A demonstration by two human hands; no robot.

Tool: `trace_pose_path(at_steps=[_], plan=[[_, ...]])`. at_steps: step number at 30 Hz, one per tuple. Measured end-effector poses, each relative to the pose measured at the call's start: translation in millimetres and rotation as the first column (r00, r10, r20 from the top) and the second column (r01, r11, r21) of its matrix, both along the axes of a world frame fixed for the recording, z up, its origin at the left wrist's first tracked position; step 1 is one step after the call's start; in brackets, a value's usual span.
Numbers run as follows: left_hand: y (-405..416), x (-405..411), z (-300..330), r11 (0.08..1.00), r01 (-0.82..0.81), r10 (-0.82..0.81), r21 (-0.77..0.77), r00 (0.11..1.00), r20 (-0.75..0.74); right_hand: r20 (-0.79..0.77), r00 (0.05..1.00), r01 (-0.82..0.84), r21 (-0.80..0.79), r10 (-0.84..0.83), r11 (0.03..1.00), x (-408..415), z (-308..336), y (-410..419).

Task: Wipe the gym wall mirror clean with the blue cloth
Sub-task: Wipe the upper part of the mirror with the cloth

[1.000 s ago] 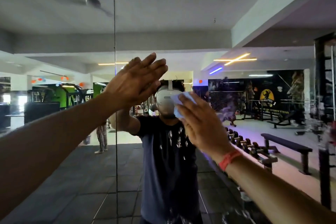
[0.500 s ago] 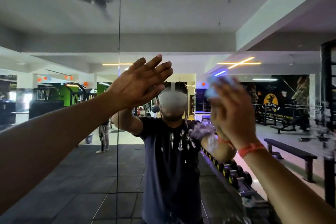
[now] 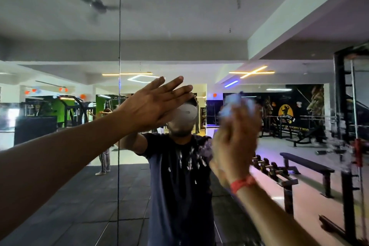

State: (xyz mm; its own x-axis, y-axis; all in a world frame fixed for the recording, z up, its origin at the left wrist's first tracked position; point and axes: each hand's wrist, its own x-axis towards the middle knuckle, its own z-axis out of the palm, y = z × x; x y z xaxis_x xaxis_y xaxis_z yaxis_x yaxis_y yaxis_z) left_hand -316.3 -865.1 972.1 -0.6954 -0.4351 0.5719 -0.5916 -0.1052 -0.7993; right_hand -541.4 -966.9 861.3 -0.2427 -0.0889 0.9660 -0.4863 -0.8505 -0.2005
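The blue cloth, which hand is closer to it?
Right. The right hand holds the blue cloth against the mirror, cloth at its fingertips. The left hand is flat on the glass, off to the cloth's left, not touching it.

Left hand (image 3: 153, 104) flat with straight fingers, arm outstretched; right hand (image 3: 235, 136) raised, blurred, fingers curled.

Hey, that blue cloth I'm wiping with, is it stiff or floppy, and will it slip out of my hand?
Likely floppy: the cloth looks bunched into a soft wad above the right hand. Probably light, since one hand holds it up against the mirror. Motion blur hides the grip, so slipping is hard to judge.
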Motion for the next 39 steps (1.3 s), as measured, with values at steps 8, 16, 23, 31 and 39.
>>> trace_pose_path(at_steps=[8, 16, 23, 31, 39], plan=[[2, 5, -27, 0.997, -0.021, 0.019, 0.080, 0.999, 0.026, -0.479, 0.876, -0.070, -0.235, -0.053, 0.970, -18, -23, -14], [13, 8, -45, 0.994, -0.016, 0.016, 0.112, 1.000, -0.003, -0.728, 0.675, -0.178, -0.316, -0.118, 0.932, 51, -130, 28], [23, 25, -66, 0.993, -0.001, 0.002, 0.116, 1.000, -0.010, -0.110, 0.994, 0.027, -0.003, -0.027, 1.000, 31, -90, 7], [20, 30, -74, 0.992, 0.022, -0.018, 0.127, 0.999, -0.035, -0.316, 0.940, 0.087, -0.142, -0.128, 0.986, 1, -57, -1], [17, 27, -90, 0.990, 0.105, -0.092, 0.092, 0.987, -0.134, -0.673, 0.708, -0.025, -0.325, -0.213, 0.945, 20, -102, 17]])
